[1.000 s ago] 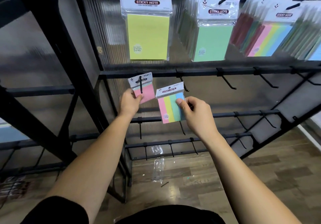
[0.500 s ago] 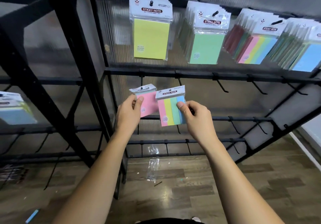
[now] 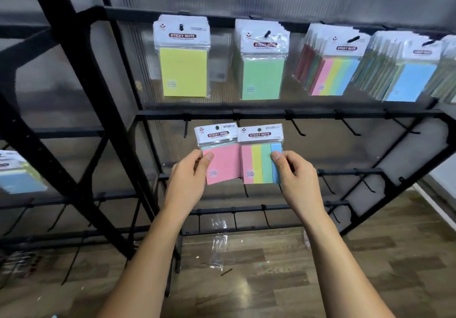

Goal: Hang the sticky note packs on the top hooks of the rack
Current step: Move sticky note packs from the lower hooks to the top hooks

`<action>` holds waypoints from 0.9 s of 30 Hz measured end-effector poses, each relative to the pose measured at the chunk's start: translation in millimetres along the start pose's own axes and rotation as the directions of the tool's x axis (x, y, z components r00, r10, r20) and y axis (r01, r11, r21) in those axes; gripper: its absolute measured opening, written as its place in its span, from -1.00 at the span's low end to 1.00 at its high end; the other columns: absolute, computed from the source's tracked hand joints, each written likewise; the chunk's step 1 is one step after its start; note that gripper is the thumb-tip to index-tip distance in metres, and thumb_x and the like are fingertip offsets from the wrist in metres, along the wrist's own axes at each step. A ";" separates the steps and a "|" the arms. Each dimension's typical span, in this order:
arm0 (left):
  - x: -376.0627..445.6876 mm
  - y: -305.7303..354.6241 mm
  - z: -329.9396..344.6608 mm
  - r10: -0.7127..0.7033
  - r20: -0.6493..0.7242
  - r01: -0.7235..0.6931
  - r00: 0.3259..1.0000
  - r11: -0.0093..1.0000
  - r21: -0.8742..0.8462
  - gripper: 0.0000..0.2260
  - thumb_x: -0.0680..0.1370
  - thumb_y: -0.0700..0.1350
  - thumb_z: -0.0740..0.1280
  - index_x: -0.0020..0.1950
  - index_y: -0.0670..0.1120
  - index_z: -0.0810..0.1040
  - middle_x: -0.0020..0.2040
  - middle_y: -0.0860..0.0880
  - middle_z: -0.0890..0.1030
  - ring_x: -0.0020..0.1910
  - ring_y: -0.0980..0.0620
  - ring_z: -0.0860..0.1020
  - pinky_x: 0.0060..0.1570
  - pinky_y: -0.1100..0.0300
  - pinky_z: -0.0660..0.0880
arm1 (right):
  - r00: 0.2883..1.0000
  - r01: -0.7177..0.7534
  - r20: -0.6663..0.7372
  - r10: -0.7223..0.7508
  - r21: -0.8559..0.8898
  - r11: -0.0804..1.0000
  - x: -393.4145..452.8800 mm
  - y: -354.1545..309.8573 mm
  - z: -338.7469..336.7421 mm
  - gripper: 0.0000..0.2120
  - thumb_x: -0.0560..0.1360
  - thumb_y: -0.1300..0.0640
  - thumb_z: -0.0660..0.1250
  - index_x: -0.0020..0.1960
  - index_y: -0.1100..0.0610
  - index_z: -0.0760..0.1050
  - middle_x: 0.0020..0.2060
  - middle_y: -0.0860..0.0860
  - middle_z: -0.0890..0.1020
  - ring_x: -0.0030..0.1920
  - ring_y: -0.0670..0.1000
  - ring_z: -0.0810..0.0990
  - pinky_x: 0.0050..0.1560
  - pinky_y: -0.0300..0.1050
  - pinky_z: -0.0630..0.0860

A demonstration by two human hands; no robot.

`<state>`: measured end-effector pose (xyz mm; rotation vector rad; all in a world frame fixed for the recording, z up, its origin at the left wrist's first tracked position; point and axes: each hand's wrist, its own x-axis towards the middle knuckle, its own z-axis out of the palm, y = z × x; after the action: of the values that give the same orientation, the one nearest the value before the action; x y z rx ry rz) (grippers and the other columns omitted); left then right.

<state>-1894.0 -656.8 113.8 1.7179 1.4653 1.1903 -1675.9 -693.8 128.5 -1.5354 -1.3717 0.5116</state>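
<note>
My left hand [image 3: 186, 182] holds the pink pack [image 3: 219, 153] by its left edge — thumb flat on the front, the other fingers curled behind it. My right hand [image 3: 294, 182] pinches the striped pack [image 3: 259, 154] at its right edge, thumb on the blue stripe, the rest of the fingers folded behind. The two packs sit side by side and upright, their inner edges touching, the striped one's edge just over the pink one's. Both are in front of the rack [image 3: 74, 46], below its second rail [image 3: 283, 114] and not on any hook; the hanging holes in their white header cards are free.

Above, along the rack's top rail [image 3: 222, 19], four hooks already carry packs: yellow packs [image 3: 183, 71] nearest the left upright, then green packs [image 3: 262, 75], multicolour packs [image 3: 333, 73], and blue packs [image 3: 410, 80] toward the right edge. The hooks on the second rail are bare.

At the far left edge of view, more blue packs [image 3: 19, 177] hang on a neighbouring section. On the wood floor [image 3: 296, 280] under the rack lies a clear plastic sleeve [image 3: 218, 250] — beside it a small dark stick [image 3: 226, 272].
</note>
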 end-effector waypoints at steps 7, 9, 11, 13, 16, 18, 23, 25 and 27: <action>18.6 55.3 42.0 0.094 0.034 -0.094 0.995 0.996 0.000 -0.67 0.65 0.01 0.23 -0.29 -0.04 0.34 -0.46 0.12 0.36 -0.44 0.15 0.29 -0.40 0.22 0.20 | 0.993 0.028 -0.114 -0.024 0.035 0.999 28.1 -2.2 -65.0 -0.61 0.65 0.03 0.25 -0.32 0.14 0.32 -0.42 -0.01 0.33 -0.37 -0.11 0.23 -0.38 -0.24 0.19; 23.8 68.8 54.8 0.103 0.044 -0.102 0.994 0.995 -0.018 -0.70 0.66 0.02 0.22 -0.21 -0.10 0.43 -0.40 0.10 0.41 -0.42 0.18 0.30 -0.39 0.23 0.22 | 0.990 0.050 -0.135 -0.043 0.047 0.998 41.1 -4.0 -82.3 -0.61 0.65 0.02 0.25 -0.30 0.17 0.34 -0.41 0.04 0.36 -0.35 -0.10 0.27 -0.36 -0.22 0.20; 28.6 82.2 66.4 0.115 0.047 -0.114 0.992 0.993 -0.024 -0.72 0.66 0.02 0.22 -0.16 -0.13 0.47 -0.36 0.08 0.45 -0.40 0.19 0.33 -0.36 0.24 0.25 | 0.985 0.068 -0.161 -0.057 0.063 0.996 55.4 -5.6 -97.3 -0.63 0.65 0.01 0.24 -0.27 0.18 0.39 -0.38 0.06 0.43 -0.34 -0.09 0.30 -0.33 -0.18 0.22; 33.8 94.9 77.3 0.121 0.052 -0.120 0.991 0.993 -0.024 -0.76 0.66 0.01 0.20 -0.08 -0.10 0.53 -0.27 0.07 0.56 -0.35 0.22 0.41 -0.34 0.33 0.31 | 0.981 0.085 -0.182 -0.070 0.074 0.994 70.4 -6.4 -110.5 -0.65 0.65 -0.01 0.24 -0.22 0.19 0.46 -0.31 0.15 0.53 -0.30 -0.05 0.36 -0.29 -0.15 0.26; 41.1 113.3 92.9 0.129 0.042 -0.127 0.991 0.991 -0.029 -0.79 0.67 -0.02 0.19 -0.01 -0.08 0.55 -0.18 0.06 0.61 -0.29 0.30 0.47 -0.33 0.42 0.36 | 0.970 0.139 -0.213 -0.120 0.077 0.987 92.0 -9.3 -128.8 -0.66 0.65 -0.01 0.23 -0.15 0.22 0.51 -0.25 0.21 0.56 -0.29 -0.06 0.37 -0.30 -0.17 0.27; 44.8 124.1 103.3 0.132 0.038 -0.131 0.991 0.991 -0.026 -0.81 0.67 -0.04 0.19 -0.08 -0.04 0.51 -0.23 0.09 0.58 -0.32 0.33 0.46 -0.34 0.44 0.35 | 0.960 0.182 -0.230 -0.160 0.079 0.980 105.1 -12.2 -139.3 -0.66 0.66 0.01 0.23 -0.15 0.25 0.50 -0.30 0.19 0.50 -0.32 -0.10 0.32 -0.33 -0.22 0.24; 52.2 135.8 125.4 0.113 0.030 -0.113 0.993 0.994 -0.010 -0.79 0.67 -0.03 0.19 -0.14 -0.03 0.46 -0.23 0.06 0.58 -0.32 0.29 0.46 -0.36 0.40 0.34 | 0.950 0.247 -0.220 -0.220 0.104 0.963 131.1 -11.0 -154.2 -0.69 0.66 0.05 0.24 -0.21 0.17 0.45 -0.38 0.00 0.38 -0.37 -0.13 0.25 -0.38 -0.28 0.20; 55.3 136.9 130.8 0.103 0.019 -0.103 0.995 0.995 -0.006 -0.80 0.67 -0.01 0.19 -0.06 -0.07 0.51 -0.15 0.04 0.62 -0.24 0.23 0.52 -0.33 0.37 0.38 | 0.950 0.262 -0.204 -0.237 0.106 0.959 138.8 -7.3 -155.8 -0.67 0.66 0.05 0.23 -0.23 0.16 0.42 -0.39 -0.02 0.35 -0.37 -0.13 0.24 -0.39 -0.28 0.19; 57.4 138.9 134.9 0.093 0.005 -0.093 0.996 0.996 -0.007 -0.81 0.67 0.00 0.18 0.03 -0.06 0.53 -0.08 0.05 0.64 -0.13 0.18 0.57 -0.27 0.35 0.43 | 0.950 0.274 -0.184 -0.251 0.116 0.955 146.0 -3.9 -156.1 -0.66 0.66 0.05 0.23 -0.23 0.19 0.42 -0.39 -0.01 0.33 -0.37 -0.13 0.23 -0.39 -0.28 0.18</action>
<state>-1711.3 -617.2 190.1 1.8012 1.3896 1.2358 -1510.3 -619.3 241.3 -1.2296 -1.3540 0.2982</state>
